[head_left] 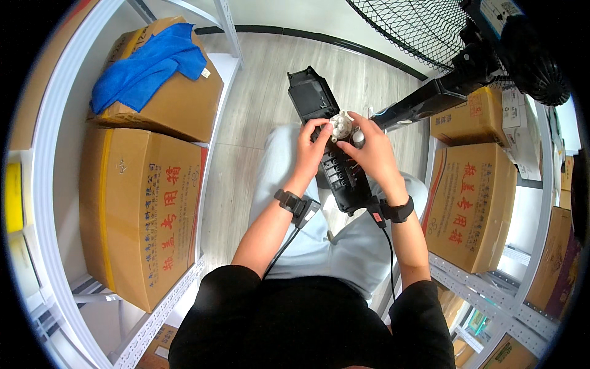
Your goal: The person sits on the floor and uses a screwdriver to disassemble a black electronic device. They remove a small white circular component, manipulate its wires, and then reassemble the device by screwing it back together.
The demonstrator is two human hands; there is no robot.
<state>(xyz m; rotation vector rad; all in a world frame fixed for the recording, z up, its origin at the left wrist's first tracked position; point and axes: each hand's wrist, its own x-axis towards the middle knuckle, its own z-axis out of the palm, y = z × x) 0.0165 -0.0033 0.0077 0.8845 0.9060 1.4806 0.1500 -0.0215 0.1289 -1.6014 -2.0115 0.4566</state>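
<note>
A long black plastic housing (313,95) lies tilted across my knees, with ribbed compartments in its lower half. Over its middle is a white round plastic part (341,125) with small tabs on its rim. My left hand (310,147) pinches this part's left edge between thumb and fingers. On the other side, the thumb and index finger of my right hand (376,150) close round its right edge. A small white cylindrical piece (358,138) sits beside the right fingers; whether they touch it I cannot tell. Thin wires show near the right hand.
A black fan with a wire cage (418,31) and black pole (424,103) leans in from the upper right. Cardboard boxes (126,209) fill the left shelf, a blue cloth (150,64) on top. More boxes (470,206) stand right. Both wrists wear black straps with cables.
</note>
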